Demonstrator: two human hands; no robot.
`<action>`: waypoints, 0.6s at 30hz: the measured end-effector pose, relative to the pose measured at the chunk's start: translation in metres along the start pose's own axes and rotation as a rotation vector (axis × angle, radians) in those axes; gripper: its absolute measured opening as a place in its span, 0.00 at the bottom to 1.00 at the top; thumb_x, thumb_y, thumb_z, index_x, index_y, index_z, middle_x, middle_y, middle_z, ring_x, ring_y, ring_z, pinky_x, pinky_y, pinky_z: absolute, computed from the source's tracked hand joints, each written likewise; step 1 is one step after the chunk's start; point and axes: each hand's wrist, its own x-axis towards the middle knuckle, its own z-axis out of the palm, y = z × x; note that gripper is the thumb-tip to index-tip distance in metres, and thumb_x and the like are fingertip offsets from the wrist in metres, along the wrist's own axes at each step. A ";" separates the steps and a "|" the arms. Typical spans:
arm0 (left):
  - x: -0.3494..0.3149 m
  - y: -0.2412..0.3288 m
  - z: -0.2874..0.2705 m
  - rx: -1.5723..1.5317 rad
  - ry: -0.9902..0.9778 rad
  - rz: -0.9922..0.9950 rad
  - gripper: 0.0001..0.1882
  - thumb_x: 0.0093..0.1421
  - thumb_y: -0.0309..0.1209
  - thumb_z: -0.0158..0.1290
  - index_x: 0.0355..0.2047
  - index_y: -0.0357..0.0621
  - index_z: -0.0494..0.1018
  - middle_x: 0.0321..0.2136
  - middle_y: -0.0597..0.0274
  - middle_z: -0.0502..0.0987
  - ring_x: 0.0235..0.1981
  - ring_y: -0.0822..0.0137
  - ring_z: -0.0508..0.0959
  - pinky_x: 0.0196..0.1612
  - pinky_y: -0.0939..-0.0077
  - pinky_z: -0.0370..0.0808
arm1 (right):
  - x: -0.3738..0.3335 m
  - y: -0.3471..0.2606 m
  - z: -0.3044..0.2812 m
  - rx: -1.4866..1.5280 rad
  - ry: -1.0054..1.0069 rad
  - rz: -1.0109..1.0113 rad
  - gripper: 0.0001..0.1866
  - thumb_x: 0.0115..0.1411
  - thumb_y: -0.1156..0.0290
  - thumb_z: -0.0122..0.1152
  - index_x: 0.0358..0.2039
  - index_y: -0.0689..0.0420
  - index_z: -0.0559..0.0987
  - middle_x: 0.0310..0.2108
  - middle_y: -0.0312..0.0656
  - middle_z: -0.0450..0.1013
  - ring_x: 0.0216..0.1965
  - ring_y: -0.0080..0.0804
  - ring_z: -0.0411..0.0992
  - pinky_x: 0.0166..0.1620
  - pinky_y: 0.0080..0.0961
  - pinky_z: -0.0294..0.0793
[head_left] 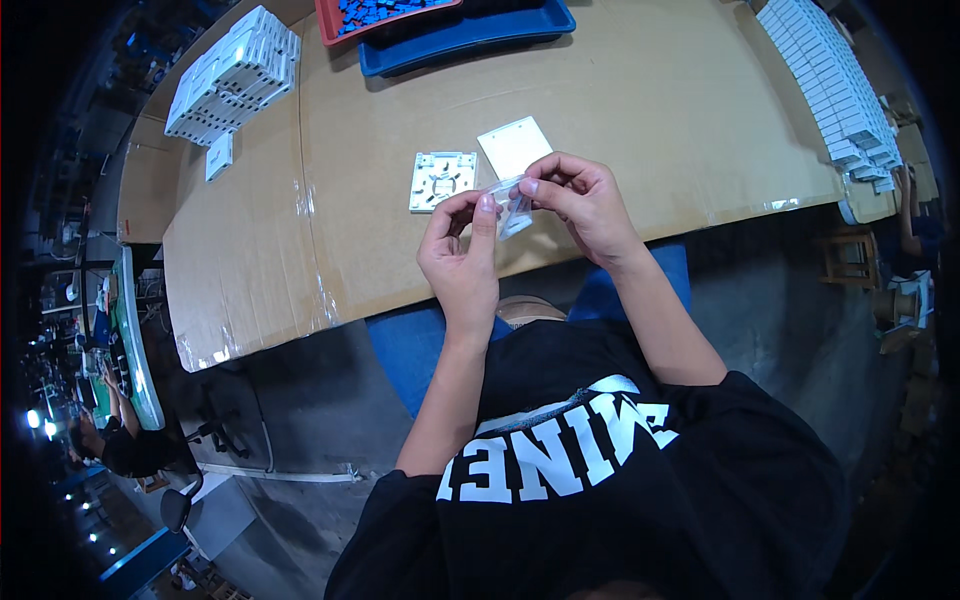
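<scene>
- Left hand (465,265) and right hand (598,215): fingertips pinched together on the upper edge of a clear bag (514,218).
- Clear bag: between the hands, long axis roughly toward the torso, lower end pointing that way.
- White square cover (514,148): just beyond the hands.

Text: large white block capitals (588,450) | on: black shirt (660,520) | orientation: upside down
</scene>
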 end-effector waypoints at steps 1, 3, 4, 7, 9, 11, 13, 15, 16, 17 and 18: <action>0.000 0.000 0.000 -0.003 -0.003 0.002 0.09 0.69 0.27 0.58 0.44 0.33 0.78 0.37 0.64 0.80 0.38 0.79 0.77 0.42 0.83 0.73 | 0.000 0.002 -0.001 -0.002 0.004 -0.007 0.06 0.65 0.78 0.66 0.41 0.65 0.83 0.37 0.40 0.81 0.39 0.23 0.79 0.47 0.23 0.80; -0.001 -0.001 0.001 -0.005 -0.006 0.003 0.09 0.70 0.27 0.58 0.44 0.33 0.78 0.37 0.64 0.80 0.38 0.78 0.77 0.43 0.83 0.73 | 0.000 0.003 -0.001 -0.005 0.007 -0.015 0.06 0.65 0.78 0.66 0.41 0.64 0.83 0.37 0.40 0.81 0.39 0.23 0.79 0.48 0.23 0.80; 0.000 -0.002 0.000 0.000 -0.009 0.001 0.08 0.70 0.27 0.58 0.44 0.33 0.77 0.37 0.64 0.80 0.37 0.78 0.77 0.43 0.83 0.73 | 0.000 0.004 -0.002 -0.001 -0.001 -0.018 0.06 0.65 0.78 0.65 0.41 0.64 0.83 0.37 0.40 0.81 0.40 0.23 0.79 0.48 0.22 0.80; -0.001 -0.004 -0.001 0.006 -0.009 -0.001 0.08 0.70 0.28 0.58 0.44 0.34 0.77 0.36 0.64 0.79 0.37 0.78 0.77 0.43 0.83 0.73 | 0.000 0.005 -0.001 0.010 -0.017 -0.022 0.06 0.65 0.78 0.65 0.41 0.64 0.83 0.37 0.40 0.81 0.40 0.23 0.79 0.48 0.22 0.79; 0.000 -0.004 -0.001 0.007 -0.007 -0.001 0.08 0.70 0.28 0.58 0.43 0.34 0.77 0.36 0.64 0.79 0.37 0.78 0.77 0.43 0.83 0.73 | 0.000 0.007 -0.001 0.016 -0.022 -0.024 0.05 0.65 0.78 0.65 0.41 0.64 0.82 0.37 0.40 0.81 0.40 0.23 0.79 0.48 0.22 0.79; 0.000 -0.004 -0.001 0.010 -0.009 0.004 0.08 0.70 0.28 0.58 0.43 0.34 0.76 0.36 0.65 0.79 0.37 0.78 0.76 0.43 0.83 0.73 | 0.000 0.008 -0.001 0.024 -0.012 -0.019 0.05 0.65 0.78 0.65 0.41 0.64 0.82 0.38 0.40 0.81 0.41 0.23 0.79 0.48 0.21 0.79; -0.001 -0.005 -0.002 0.007 -0.009 0.002 0.08 0.70 0.28 0.58 0.43 0.34 0.76 0.36 0.65 0.79 0.37 0.78 0.76 0.42 0.83 0.73 | 0.000 0.010 -0.001 0.033 -0.016 -0.015 0.05 0.65 0.78 0.65 0.41 0.64 0.82 0.38 0.40 0.80 0.41 0.23 0.79 0.49 0.21 0.79; -0.001 -0.005 -0.002 0.005 -0.008 0.001 0.08 0.70 0.28 0.58 0.43 0.34 0.76 0.36 0.65 0.78 0.37 0.78 0.76 0.42 0.83 0.73 | 0.000 0.011 -0.001 0.042 -0.020 -0.012 0.06 0.65 0.78 0.65 0.41 0.64 0.82 0.38 0.40 0.80 0.41 0.23 0.78 0.49 0.21 0.78; -0.001 -0.005 -0.002 0.008 -0.014 -0.001 0.08 0.70 0.28 0.57 0.44 0.35 0.76 0.36 0.66 0.78 0.37 0.79 0.76 0.42 0.83 0.73 | -0.001 0.012 -0.001 0.056 -0.031 -0.007 0.05 0.66 0.78 0.64 0.41 0.64 0.82 0.38 0.40 0.80 0.42 0.23 0.78 0.50 0.21 0.78; -0.001 -0.005 -0.002 0.011 -0.020 -0.004 0.08 0.70 0.28 0.57 0.44 0.35 0.75 0.36 0.66 0.78 0.37 0.79 0.76 0.42 0.84 0.72 | -0.001 0.013 -0.001 0.070 -0.041 -0.003 0.05 0.66 0.77 0.64 0.41 0.64 0.82 0.38 0.39 0.80 0.42 0.22 0.78 0.50 0.20 0.77; -0.001 -0.004 -0.002 0.011 -0.020 -0.003 0.08 0.70 0.28 0.57 0.44 0.35 0.75 0.36 0.66 0.78 0.37 0.79 0.76 0.42 0.84 0.72 | -0.001 0.013 0.000 0.069 -0.041 -0.004 0.05 0.66 0.77 0.64 0.41 0.64 0.82 0.38 0.39 0.80 0.42 0.22 0.78 0.50 0.20 0.77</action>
